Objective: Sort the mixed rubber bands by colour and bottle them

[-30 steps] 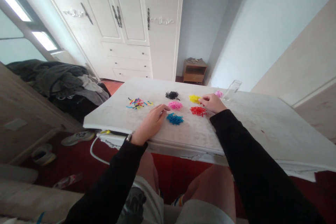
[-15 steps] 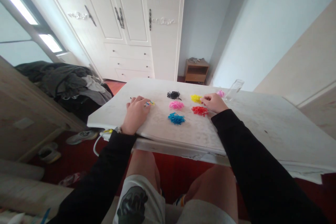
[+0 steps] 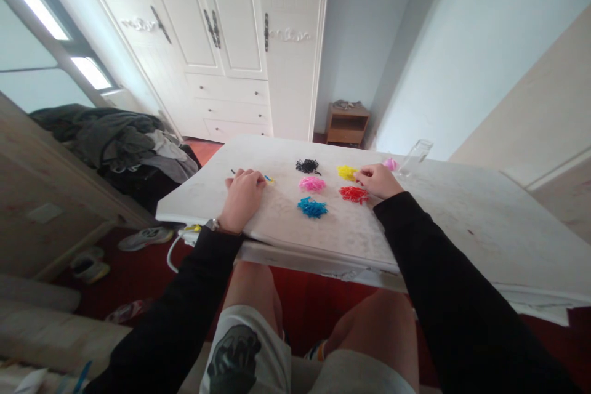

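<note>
Your left hand (image 3: 243, 200) lies palm down, fingers bent; cannot tell what they hold. Blue and yellow pieces (image 3: 269, 179) show just beside it. Your right hand (image 3: 378, 181) reaches inward, fingers bunched at the yellow pile (image 3: 346, 172), above the table (image 3: 462, 215); grip unclear.

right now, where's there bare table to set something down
On the white table, the widest bare patch lies right of the right sleeve, nearer than the clear container. Another runs between the left hand and the blue pile. Crowded: around the right hand, by the yellow pile and red pile, with the pink pile and black pile nearby.
</note>
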